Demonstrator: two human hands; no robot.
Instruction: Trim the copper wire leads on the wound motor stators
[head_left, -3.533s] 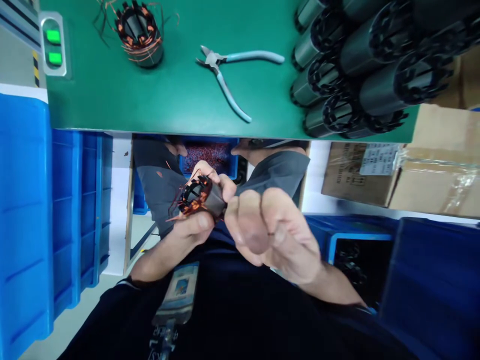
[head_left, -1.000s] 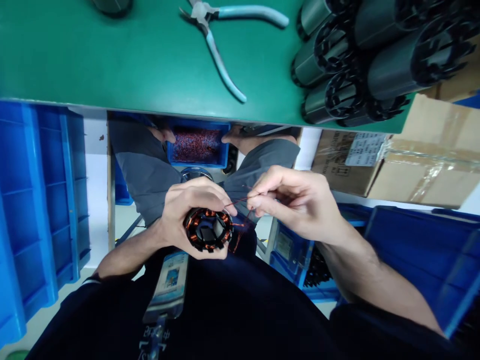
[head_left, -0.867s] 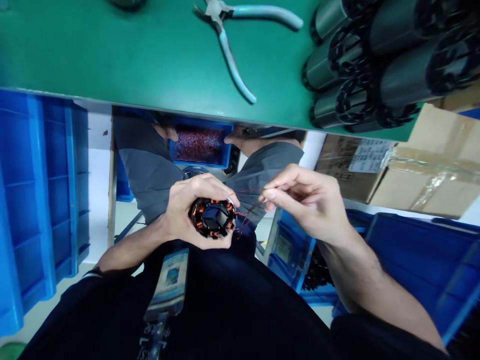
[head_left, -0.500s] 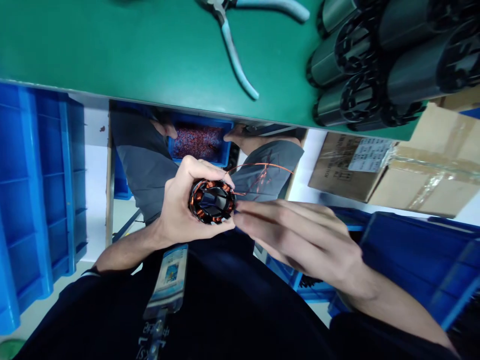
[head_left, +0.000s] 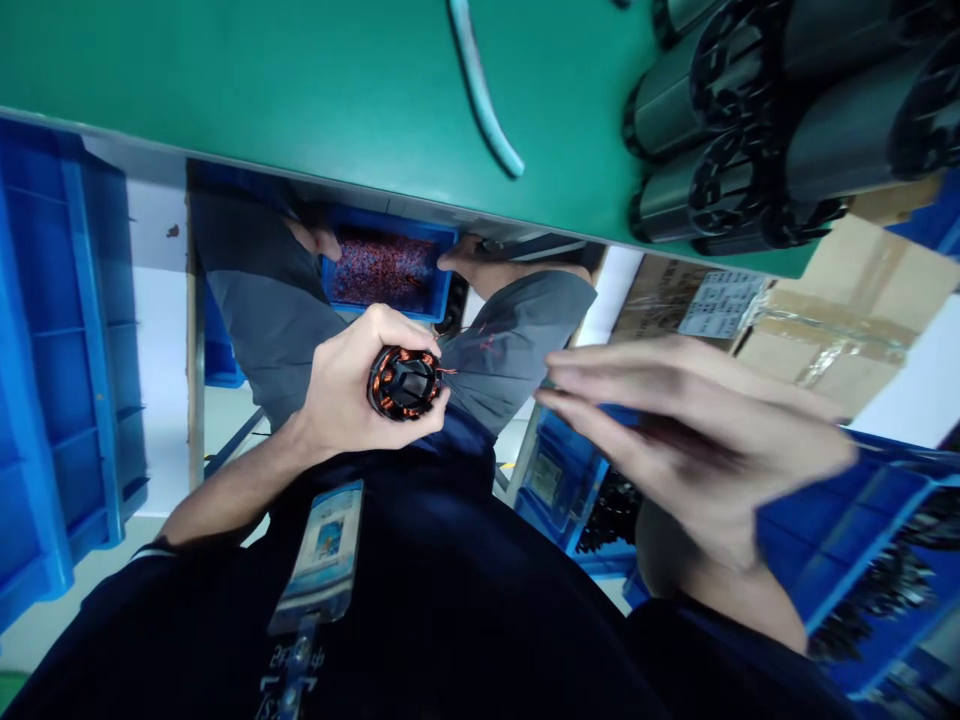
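Observation:
My left hand [head_left: 349, 375] is wrapped around a motor stator [head_left: 405, 384], a black ring-shaped core with orange copper windings, its open end facing up toward me. Short copper wire ends [head_left: 448, 372] stick out from the stator's right side. Well to the right, apart from the stator, my right hand [head_left: 690, 430] is smeared by motion. Its thumb and fingers are pinched together, and a small dark spot shows at the fingertips, too blurred to name.
Above my lap runs the green bench [head_left: 300, 110], bearing a pliers handle [head_left: 484, 95] and several grey cylindrical cores [head_left: 675, 115]. A blue bin [head_left: 447, 290] of tiny reddish bits sits between my feet. Blue crates [head_left: 60, 350] stand left; cardboard boxes [head_left: 862, 310] and blue bins [head_left: 802, 530] right.
My right hand has moved away from the stator to the right. The long copper wire that curved out from the stator no longer shows; only short ends do. The view has shifted slightly.

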